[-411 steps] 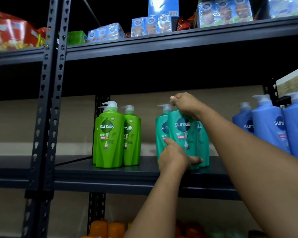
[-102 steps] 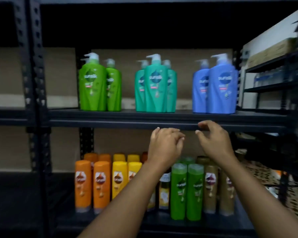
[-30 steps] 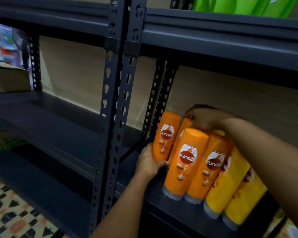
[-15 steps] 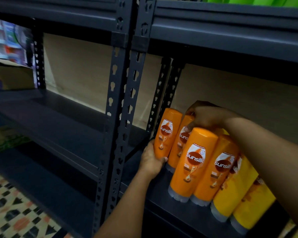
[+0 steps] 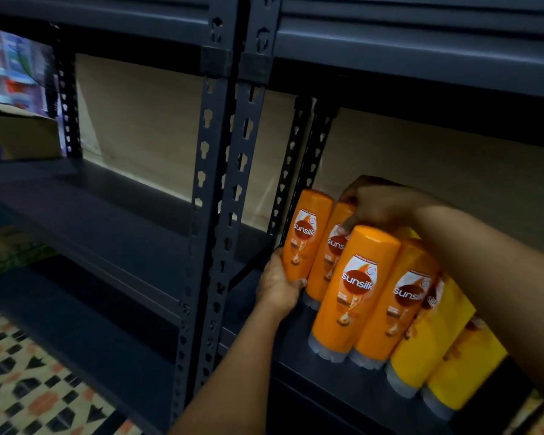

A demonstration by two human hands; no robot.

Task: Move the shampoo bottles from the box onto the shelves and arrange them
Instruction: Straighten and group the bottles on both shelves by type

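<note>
The rear-left orange bottle (image 5: 307,233) is gripped low by the left hand (image 5: 278,285), fingers curled round it. Its neighbour (image 5: 330,262) is clasped on top by the right hand (image 5: 380,204). Both are best squared upright, labels forward, flush with the front row.

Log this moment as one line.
left hand grips rear-left orange bottle | right hand holds next orange bottle's top | both on shelf

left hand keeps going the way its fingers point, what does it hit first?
The left hand already grips the base of the back-left orange bottle. Its fingers point right, so pushing on would probably press that bottle into the orange one beside it. Depth between them is unclear.
</note>
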